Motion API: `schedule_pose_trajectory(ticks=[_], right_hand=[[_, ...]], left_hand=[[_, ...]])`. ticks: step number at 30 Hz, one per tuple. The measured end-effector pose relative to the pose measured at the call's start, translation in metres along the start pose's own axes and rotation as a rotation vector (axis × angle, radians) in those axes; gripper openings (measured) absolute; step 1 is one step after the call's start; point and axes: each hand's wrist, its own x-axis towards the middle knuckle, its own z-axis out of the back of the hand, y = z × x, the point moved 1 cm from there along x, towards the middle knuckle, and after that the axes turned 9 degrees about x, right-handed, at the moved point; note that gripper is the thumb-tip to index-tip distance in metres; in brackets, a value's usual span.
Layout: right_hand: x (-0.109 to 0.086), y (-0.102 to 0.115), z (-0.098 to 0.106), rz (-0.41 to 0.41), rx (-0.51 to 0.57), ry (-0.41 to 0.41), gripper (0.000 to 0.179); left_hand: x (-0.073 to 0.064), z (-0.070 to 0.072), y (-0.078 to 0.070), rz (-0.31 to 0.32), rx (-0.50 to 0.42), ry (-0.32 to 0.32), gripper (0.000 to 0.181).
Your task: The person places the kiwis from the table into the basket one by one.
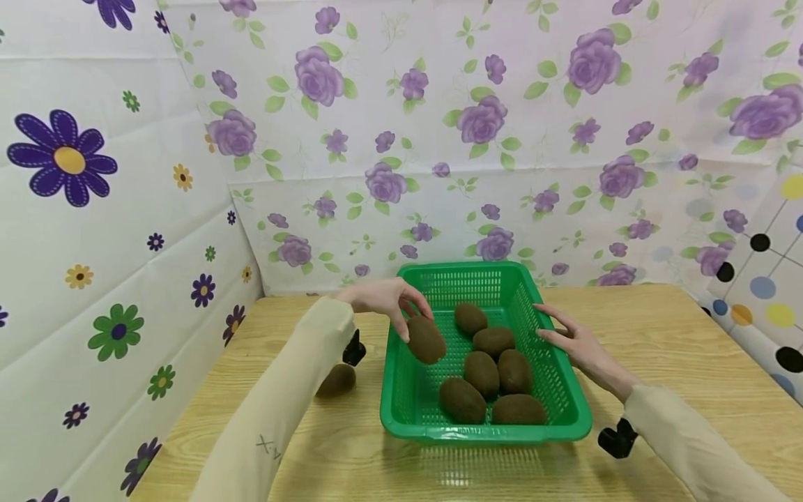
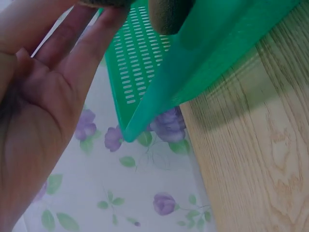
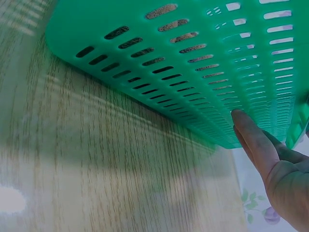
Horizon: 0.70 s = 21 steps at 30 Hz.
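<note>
A kiwi (image 1: 426,340) is pinched between the thumb and fingers of my left hand (image 1: 392,301), over the left part of a green plastic basket (image 1: 464,434). In the left wrist view only the kiwi's lower edge (image 2: 107,2) shows at the top, by the fingers. Several brown kiwis (image 1: 482,373) lie on the basket floor, mostly toward its right and near side. My right hand (image 1: 580,348) rests at the basket's right rim. From the right wrist view, its straight fingers (image 3: 256,142) lie along the slotted outer wall.
Another kiwi (image 1: 337,381) lies on the wooden table (image 1: 332,453), left of the basket and partly behind my left sleeve (image 1: 276,404). Flowered sheeting (image 1: 401,139) hangs behind the table and along its left side. Black wrist cameras (image 1: 618,439) stick out below both wrists.
</note>
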Motion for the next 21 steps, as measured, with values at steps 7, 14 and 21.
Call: schedule_pose_trajectory(ticks=[7,14,21], right_hand=[[0.0,-0.001,0.001,-0.009,0.005,-0.004,0.06],[0.001,-0.001,0.002,-0.007,-0.02,-0.011,0.059],[0.0,-0.001,0.003,-0.026,0.02,-0.013,0.06]], left_hand=[[0.023,-0.005,-0.004,-0.029,0.022,0.165,0.046],[0.043,-0.012,-0.006,0.009,0.079,0.286,0.047],[0.053,-0.02,-0.004,0.051,0.161,0.339,0.046]])
